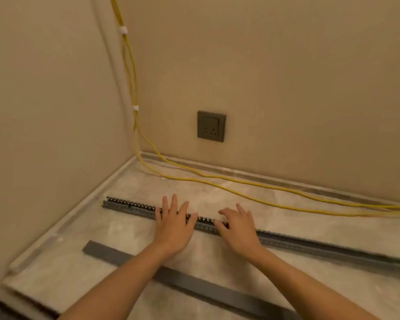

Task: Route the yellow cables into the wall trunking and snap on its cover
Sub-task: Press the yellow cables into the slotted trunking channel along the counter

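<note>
A long grey slotted trunking lies on the marble floor, running from left to the right edge. My left hand rests flat across it with fingers spread. My right hand lies over it just to the right, fingers curled at its far edge; whether it grips is unclear. The flat grey cover strip lies on the floor nearer me, under my forearms. Yellow cables come down the wall corner, held by white clips, and trail loose along the floor to the right, beyond the trunking.
A grey wall socket sits low on the back wall. A pale skirting runs along the wall foot. The left wall closes the corner. A dark edge shows at the bottom left.
</note>
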`<state>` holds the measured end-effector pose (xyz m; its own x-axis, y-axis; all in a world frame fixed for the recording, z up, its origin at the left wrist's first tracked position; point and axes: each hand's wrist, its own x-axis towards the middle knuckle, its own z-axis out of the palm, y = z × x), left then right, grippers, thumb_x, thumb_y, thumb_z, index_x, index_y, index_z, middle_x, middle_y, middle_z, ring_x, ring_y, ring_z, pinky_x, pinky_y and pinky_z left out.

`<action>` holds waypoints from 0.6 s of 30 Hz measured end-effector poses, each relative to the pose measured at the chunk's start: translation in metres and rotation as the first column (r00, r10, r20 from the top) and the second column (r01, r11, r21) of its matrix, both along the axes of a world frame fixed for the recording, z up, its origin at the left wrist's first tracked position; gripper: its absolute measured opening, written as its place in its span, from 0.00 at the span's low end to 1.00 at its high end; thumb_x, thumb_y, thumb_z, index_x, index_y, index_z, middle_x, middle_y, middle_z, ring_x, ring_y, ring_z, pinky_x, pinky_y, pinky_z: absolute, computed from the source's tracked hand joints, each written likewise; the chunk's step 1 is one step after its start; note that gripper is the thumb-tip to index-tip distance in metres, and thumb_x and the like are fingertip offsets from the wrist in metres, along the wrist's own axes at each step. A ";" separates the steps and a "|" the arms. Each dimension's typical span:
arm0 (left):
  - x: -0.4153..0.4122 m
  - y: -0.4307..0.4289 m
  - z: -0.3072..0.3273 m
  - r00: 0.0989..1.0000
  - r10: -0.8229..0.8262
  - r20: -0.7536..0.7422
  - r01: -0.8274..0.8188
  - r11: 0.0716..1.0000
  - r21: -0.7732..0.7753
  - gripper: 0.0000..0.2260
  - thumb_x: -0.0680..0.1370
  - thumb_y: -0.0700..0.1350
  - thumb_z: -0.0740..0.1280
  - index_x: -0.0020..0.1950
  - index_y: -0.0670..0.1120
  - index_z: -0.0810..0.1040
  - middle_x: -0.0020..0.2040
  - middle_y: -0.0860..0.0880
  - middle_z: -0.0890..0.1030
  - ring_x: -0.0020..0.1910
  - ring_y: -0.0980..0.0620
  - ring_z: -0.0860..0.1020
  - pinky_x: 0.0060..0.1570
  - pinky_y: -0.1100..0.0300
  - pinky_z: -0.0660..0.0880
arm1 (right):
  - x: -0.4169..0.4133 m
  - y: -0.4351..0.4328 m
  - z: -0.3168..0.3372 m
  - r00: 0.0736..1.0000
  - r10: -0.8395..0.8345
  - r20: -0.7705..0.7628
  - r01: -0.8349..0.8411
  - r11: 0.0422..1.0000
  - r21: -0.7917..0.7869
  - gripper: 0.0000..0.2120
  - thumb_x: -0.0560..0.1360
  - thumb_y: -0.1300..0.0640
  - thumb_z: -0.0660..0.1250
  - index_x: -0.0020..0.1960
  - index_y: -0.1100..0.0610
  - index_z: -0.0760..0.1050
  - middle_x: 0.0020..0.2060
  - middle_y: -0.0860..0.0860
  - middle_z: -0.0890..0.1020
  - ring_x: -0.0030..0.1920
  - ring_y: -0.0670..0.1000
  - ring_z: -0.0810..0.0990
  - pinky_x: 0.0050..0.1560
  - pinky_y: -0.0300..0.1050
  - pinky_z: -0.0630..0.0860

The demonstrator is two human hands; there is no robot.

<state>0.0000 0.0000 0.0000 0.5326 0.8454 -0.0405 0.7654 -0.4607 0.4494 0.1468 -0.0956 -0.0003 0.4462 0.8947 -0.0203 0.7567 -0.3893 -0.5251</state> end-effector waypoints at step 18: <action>0.045 0.065 -0.030 0.965 -0.108 -0.240 0.149 0.976 0.158 0.27 0.79 0.63 0.43 0.76 0.57 0.40 0.78 0.48 0.37 0.75 0.46 0.34 0.69 0.42 0.31 | 0.057 0.054 -0.028 0.880 0.030 0.473 0.022 0.994 -0.104 0.32 0.73 0.33 0.32 0.75 0.39 0.48 0.76 0.45 0.52 0.76 0.48 0.41 0.73 0.52 0.37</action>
